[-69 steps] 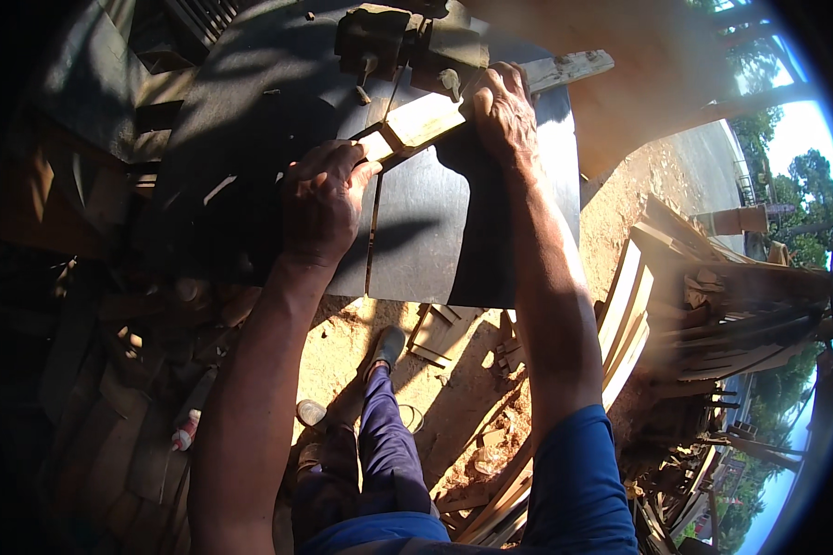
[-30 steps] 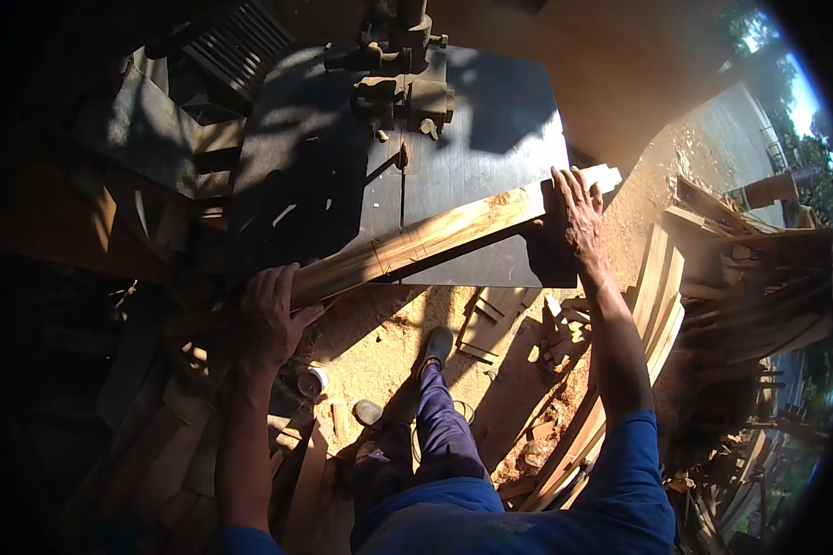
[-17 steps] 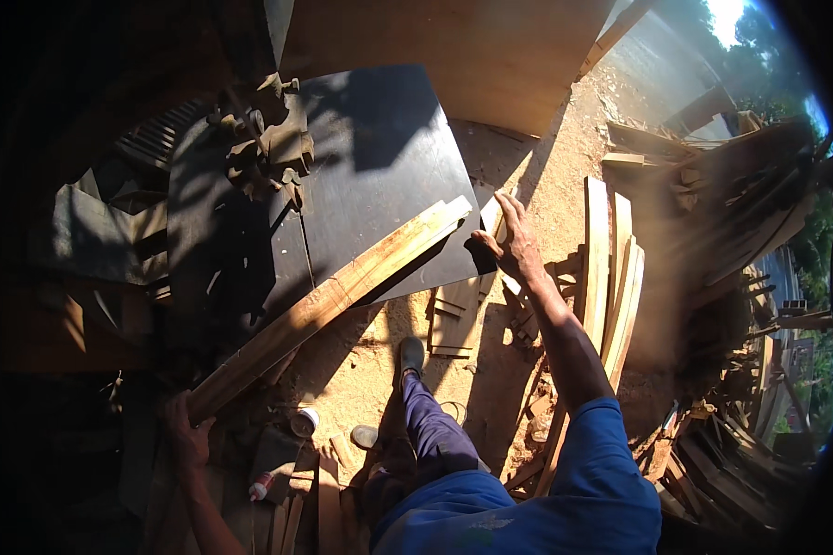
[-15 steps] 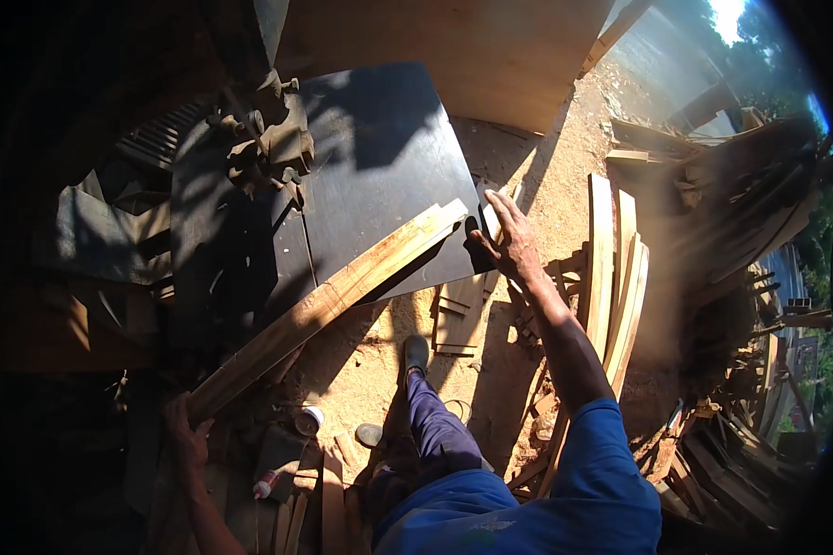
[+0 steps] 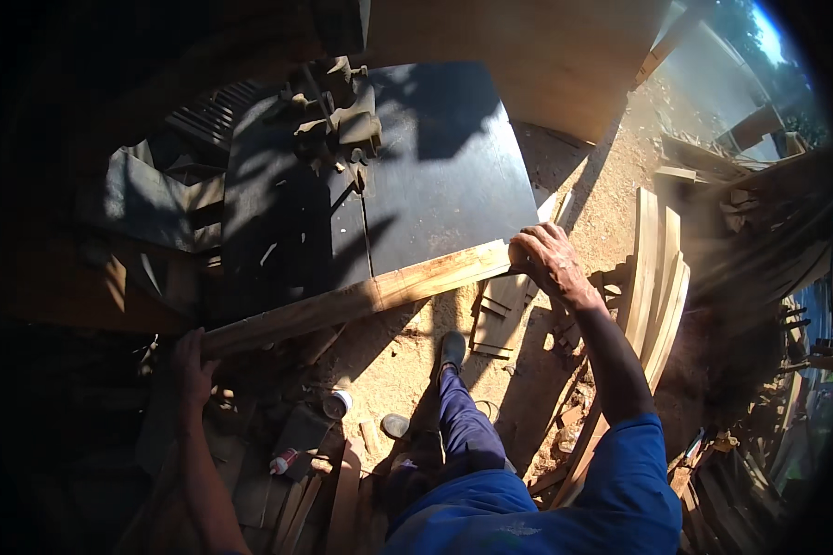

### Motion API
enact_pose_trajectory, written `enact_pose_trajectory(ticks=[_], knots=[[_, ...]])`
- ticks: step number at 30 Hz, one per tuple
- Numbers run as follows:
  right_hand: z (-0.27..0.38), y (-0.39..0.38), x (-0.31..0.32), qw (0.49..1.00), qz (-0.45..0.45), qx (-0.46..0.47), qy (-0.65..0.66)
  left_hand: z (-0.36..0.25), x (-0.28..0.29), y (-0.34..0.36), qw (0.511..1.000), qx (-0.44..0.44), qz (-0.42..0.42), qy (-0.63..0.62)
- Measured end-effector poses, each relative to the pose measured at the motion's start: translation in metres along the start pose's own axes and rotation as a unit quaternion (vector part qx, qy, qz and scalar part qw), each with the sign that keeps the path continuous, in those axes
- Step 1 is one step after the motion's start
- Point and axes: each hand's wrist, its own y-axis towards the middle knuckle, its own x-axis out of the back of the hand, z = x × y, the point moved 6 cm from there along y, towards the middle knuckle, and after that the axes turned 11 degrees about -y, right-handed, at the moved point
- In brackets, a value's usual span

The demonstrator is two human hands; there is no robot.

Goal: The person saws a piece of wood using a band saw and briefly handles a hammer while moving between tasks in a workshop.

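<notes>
A long pale wooden board [image 5: 407, 282] lies slanted along the front edge of a dark machine table [image 5: 444, 176], higher at its right end in the picture. My left hand [image 5: 194, 365] holds the board's shaded left end, beyond the table. My right hand [image 5: 551, 259] is curled over the board's right end at the table's front right corner, fingers bent round it. Near the back of the table stands a dusty metal guide assembly [image 5: 347, 125], above a narrow slot that runs toward the front edge.
A large plywood panel [image 5: 528, 55] stands behind the table. Curved planks [image 5: 657, 305] are stacked at my right, with scrap timber [image 5: 759, 481] beyond. On the sawdust-covered ground [image 5: 398, 361] lie board pieces [image 5: 495, 314], a white tub [image 5: 338, 404] and a red-and-white bottle [image 5: 285, 460].
My right hand, raised open off the board half a second ago, has closed on its right end. The board has tilted flatter and shifted toward me; my left end of it has risen.
</notes>
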Motion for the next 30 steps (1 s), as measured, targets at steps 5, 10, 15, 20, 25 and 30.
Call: enact_pose_trajectory(ticks=[5,10,15,20,25,30], knots=[[-0.013,-0.089,0.010,0.997,-0.011,-0.055,-0.059,-0.059,0.001,0.084,0.990,-0.101,-0.054,0.079],[0.042,-0.088,0.000,0.986,-0.078,-0.125,-0.074,-0.077,-0.024,0.132,0.973,0.053,-0.224,-0.019],[0.111,-0.032,-0.035,0.975,-0.159,-0.149,-0.037,-0.136,-0.071,0.167,0.965,0.081,-0.213,-0.129],[0.190,0.041,-0.063,0.986,-0.130,-0.045,0.090,-0.122,-0.096,0.210,0.946,0.054,-0.307,-0.094],[0.173,0.051,-0.071,0.980,-0.142,0.006,0.143,-0.128,-0.108,0.243,0.946,0.082,-0.298,-0.101],[0.180,0.073,-0.081,0.987,-0.121,-0.078,0.073,-0.117,-0.100,0.271,0.939,0.070,-0.320,-0.106]])
